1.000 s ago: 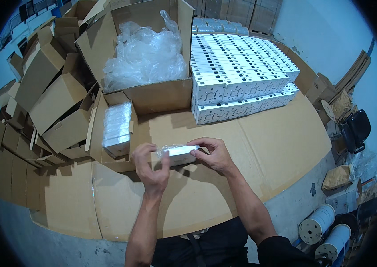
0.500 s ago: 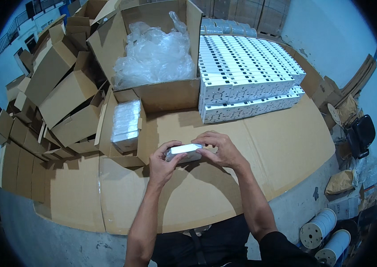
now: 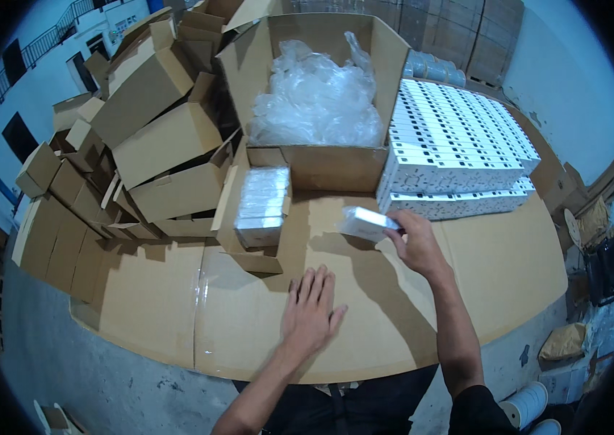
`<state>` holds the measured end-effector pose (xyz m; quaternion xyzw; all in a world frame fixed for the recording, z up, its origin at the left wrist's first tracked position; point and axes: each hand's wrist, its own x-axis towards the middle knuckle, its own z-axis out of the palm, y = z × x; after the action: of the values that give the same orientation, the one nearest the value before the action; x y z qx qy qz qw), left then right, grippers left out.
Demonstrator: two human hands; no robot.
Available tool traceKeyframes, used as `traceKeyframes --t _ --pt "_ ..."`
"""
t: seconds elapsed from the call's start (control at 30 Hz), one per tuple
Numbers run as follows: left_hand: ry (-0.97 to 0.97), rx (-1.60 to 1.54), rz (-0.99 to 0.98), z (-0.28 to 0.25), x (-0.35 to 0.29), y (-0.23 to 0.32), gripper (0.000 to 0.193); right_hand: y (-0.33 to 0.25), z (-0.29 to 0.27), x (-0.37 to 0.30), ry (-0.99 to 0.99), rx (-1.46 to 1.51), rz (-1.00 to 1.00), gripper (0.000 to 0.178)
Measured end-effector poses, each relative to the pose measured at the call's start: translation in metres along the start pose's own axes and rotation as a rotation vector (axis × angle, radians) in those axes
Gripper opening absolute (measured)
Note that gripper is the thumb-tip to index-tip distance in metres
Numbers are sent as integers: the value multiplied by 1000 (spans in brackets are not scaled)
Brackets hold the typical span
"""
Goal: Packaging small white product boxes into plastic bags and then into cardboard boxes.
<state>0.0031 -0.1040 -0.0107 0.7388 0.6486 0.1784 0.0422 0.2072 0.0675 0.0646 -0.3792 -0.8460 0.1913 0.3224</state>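
Observation:
A small white box (image 3: 368,225) with a loose clear plastic wrap at its left end is held by my right hand (image 3: 420,245), fingers closed on its right end above the table. My left hand (image 3: 310,310) lies flat, palm down and fingers stretched, on the cardboard table cover (image 3: 249,333), holding nothing. Beyond it to the left, an open carton (image 3: 257,261) holds a row of plastic-wrapped boxes (image 3: 261,199). Right of centre, two layers of white boxes (image 3: 459,174) with dark square marks stand in long rows.
A large open carton (image 3: 336,168) full of crumpled clear plastic bags (image 3: 314,101) stands behind the smaller one. Empty cartons (image 3: 169,138) are heaped at the left. Cable spools (image 3: 525,406) and a brown paper bag (image 3: 564,341) lie on the floor at the right.
My left hand has let go of the white box and come down flat on the table. My right hand keeps the box, now farther from my left. The view has shifted leftward.

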Motion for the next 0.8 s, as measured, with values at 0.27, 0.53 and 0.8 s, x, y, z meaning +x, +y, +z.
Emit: traceKeyframes --t 0.27,0.53,0.8 --pt "-13 -33 -31 -4 -12 2 73 -51 54 52 -31 814 55 22" --pt "-14 -68 -41 -9 -9 -1 74 -74 97 73 -288 652 65 18" --pt "-24 -157 -61 -4 -10 -4 71 -113 102 90 -294 -64 -333 19"
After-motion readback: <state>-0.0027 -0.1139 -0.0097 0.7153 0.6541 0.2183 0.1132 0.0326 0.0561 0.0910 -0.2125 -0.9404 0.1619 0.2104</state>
